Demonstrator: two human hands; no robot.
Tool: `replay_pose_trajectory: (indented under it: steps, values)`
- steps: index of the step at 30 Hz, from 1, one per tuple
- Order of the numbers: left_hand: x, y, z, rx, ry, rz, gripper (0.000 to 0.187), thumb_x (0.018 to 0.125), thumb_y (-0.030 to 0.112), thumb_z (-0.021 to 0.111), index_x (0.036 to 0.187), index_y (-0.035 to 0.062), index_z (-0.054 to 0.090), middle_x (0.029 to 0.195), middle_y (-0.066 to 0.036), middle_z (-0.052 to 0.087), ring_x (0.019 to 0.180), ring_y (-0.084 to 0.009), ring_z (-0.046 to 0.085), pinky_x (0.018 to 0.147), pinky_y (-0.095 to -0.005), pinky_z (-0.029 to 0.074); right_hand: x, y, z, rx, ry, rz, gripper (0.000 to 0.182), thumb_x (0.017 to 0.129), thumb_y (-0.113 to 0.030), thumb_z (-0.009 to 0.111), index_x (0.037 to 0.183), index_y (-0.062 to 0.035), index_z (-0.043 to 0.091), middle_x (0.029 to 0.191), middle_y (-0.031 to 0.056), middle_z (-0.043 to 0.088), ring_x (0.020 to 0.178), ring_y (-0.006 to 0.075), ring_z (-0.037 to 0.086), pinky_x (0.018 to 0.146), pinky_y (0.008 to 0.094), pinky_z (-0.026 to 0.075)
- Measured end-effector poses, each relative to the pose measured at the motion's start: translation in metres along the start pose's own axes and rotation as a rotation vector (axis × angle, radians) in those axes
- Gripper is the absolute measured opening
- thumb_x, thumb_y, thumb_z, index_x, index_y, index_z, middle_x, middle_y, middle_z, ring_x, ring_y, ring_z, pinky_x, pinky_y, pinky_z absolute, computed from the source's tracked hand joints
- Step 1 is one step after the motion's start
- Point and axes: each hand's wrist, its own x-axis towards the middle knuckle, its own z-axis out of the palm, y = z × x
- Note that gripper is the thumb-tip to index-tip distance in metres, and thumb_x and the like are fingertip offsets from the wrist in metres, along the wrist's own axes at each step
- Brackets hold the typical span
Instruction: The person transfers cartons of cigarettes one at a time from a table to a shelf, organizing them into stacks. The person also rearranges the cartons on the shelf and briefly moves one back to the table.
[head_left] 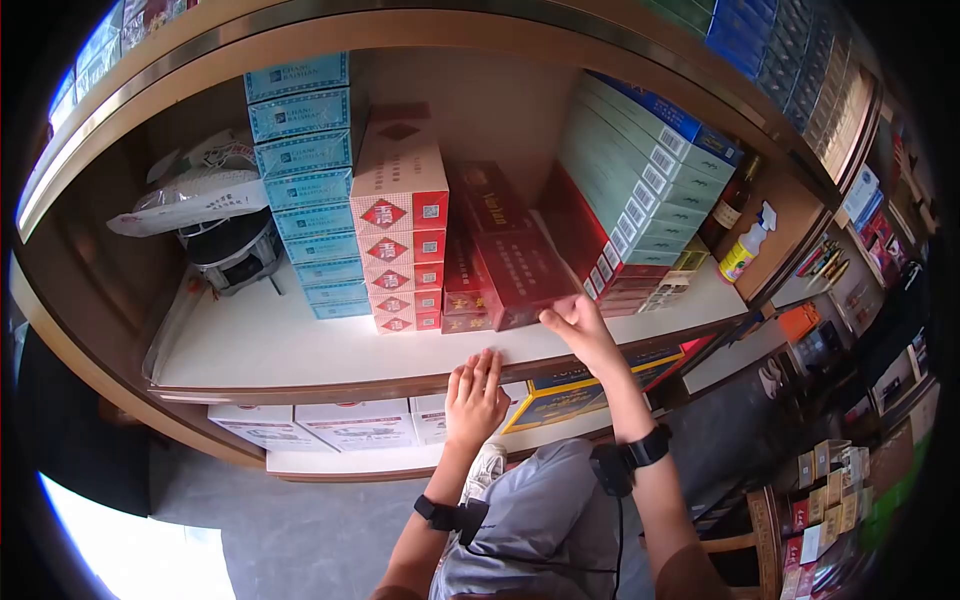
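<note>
My right hand (588, 338) grips the near right corner of a dark red carton (520, 272), thumb on its near end. That carton lies tilted on the shelf beside other dark red cartons (463, 287). My left hand (476, 402) rests on the front edge of the white shelf (300, 350), fingers stretched out and holding nothing. Left of the dark red cartons rises a stack of white-and-red cartons (400, 215). To the right, pale green cartons (645, 180) are stacked above several red ones (610, 285).
Light blue cartons (315, 190) form a tall stack further left, next to a black appliance (235, 255) under plastic wrapping. A spray bottle (745, 245) and a dark bottle (733, 205) stand at right. White boxes (355, 425) sit on the lower shelf.
</note>
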Motion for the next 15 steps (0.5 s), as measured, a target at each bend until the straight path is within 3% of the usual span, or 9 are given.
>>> replay_pose_trajectory:
  steps: [2, 4, 5, 7, 8, 11, 14, 15]
  values:
    - [0.0, -0.001, 0.001, 0.004, 0.006, 0.001, 0.052, 0.067, 0.018, 0.053, 0.117, 0.0073, 0.046, 0.118, -0.008, 0.046, 0.106, -0.0232, 0.043, 0.092, -0.0387, 0.032, 0.016, 0.01, 0.004, -0.082, -0.034, -0.108, 0.061, 0.081, -0.017, 0.059, 0.132, -0.0101, 0.026, 0.08, -0.0035, 0.042, 0.07, 0.0038, 0.036, 0.063, 0.0179, 0.033]
    - [-0.001, -0.001, 0.002, 0.0, 0.003, -0.004, 0.052, 0.067, 0.018, 0.053, 0.117, 0.0073, 0.046, 0.118, -0.008, 0.046, 0.106, -0.023, 0.043, 0.092, -0.0386, 0.032, 0.03, -0.006, 0.02, 0.207, 0.027, -0.121, 0.06, 0.081, -0.018, 0.059, 0.131, -0.011, 0.028, 0.093, -0.0001, 0.046, 0.083, 0.0048, 0.04, 0.076, 0.0198, 0.035]
    - [-0.001, -0.001, 0.002, -0.006, 0.003, -0.006, 0.052, 0.067, 0.017, 0.053, 0.117, 0.0074, 0.046, 0.118, -0.008, 0.046, 0.106, -0.0228, 0.043, 0.092, -0.0385, 0.032, 0.038, -0.009, 0.023, 0.21, 0.025, -0.12, 0.06, 0.081, -0.018, 0.059, 0.131, -0.011, 0.028, 0.093, -0.0001, 0.046, 0.083, 0.0048, 0.04, 0.076, 0.0198, 0.035]
    - [-0.001, 0.0, 0.002, -0.011, -0.009, -0.011, 0.052, 0.067, 0.017, 0.054, 0.117, 0.0076, 0.046, 0.118, -0.008, 0.046, 0.106, -0.0226, 0.043, 0.092, -0.0384, 0.032, 0.049, -0.01, 0.029, 0.14, -0.043, -0.084, 0.057, 0.082, -0.017, 0.056, 0.131, -0.011, 0.027, 0.132, 0.0087, 0.029, 0.085, 0.0063, 0.042, 0.088, 0.0228, 0.031]
    - [-0.001, 0.0, 0.002, -0.006, -0.002, -0.012, 0.051, 0.067, 0.018, 0.054, 0.117, 0.0077, 0.047, 0.118, -0.007, 0.046, 0.105, -0.0226, 0.043, 0.091, -0.0384, 0.032, 0.052, -0.008, 0.033, 0.129, -0.077, -0.137, 0.055, 0.083, -0.018, 0.055, 0.13, -0.012, 0.027, 0.129, 0.0068, 0.033, 0.094, 0.0074, 0.044, 0.089, 0.0236, 0.032]
    - [0.0, 0.0, 0.002, 0.002, 0.008, -0.007, 0.051, 0.067, 0.018, 0.054, 0.117, 0.0077, 0.047, 0.117, -0.007, 0.047, 0.105, -0.0228, 0.044, 0.091, -0.0385, 0.032, 0.053, -0.006, 0.033, 0.202, -0.119, -0.12, 0.052, 0.084, -0.02, 0.054, 0.129, -0.0129, 0.029, 0.128, 0.0069, 0.033, 0.1, 0.0085, 0.043, 0.089, 0.0241, 0.034]
    - [0.0, 0.003, 0.004, 0.001, 0.019, -0.024, 0.051, 0.067, 0.018, 0.054, 0.116, 0.0075, 0.047, 0.116, -0.007, 0.047, 0.104, -0.0235, 0.044, 0.09, -0.0387, 0.032, 0.052, -0.002, 0.028, 0.167, -0.142, -0.108, 0.051, 0.084, -0.019, 0.053, 0.129, -0.0133, 0.028, 0.128, 0.0067, 0.032, 0.099, 0.0091, 0.044, 0.088, 0.0244, 0.035]
    - [0.0, 0.003, 0.006, 0.009, 0.038, -0.031, 0.051, 0.067, 0.018, 0.054, 0.116, 0.0074, 0.047, 0.116, -0.008, 0.047, 0.104, -0.0238, 0.044, 0.09, -0.0389, 0.032, 0.053, 0.003, 0.03, 0.207, -0.141, -0.094, 0.06, 0.082, -0.016, 0.057, 0.131, -0.0141, 0.023, 0.129, 0.008, 0.031, 0.103, 0.0121, 0.043, 0.09, 0.0269, 0.034]
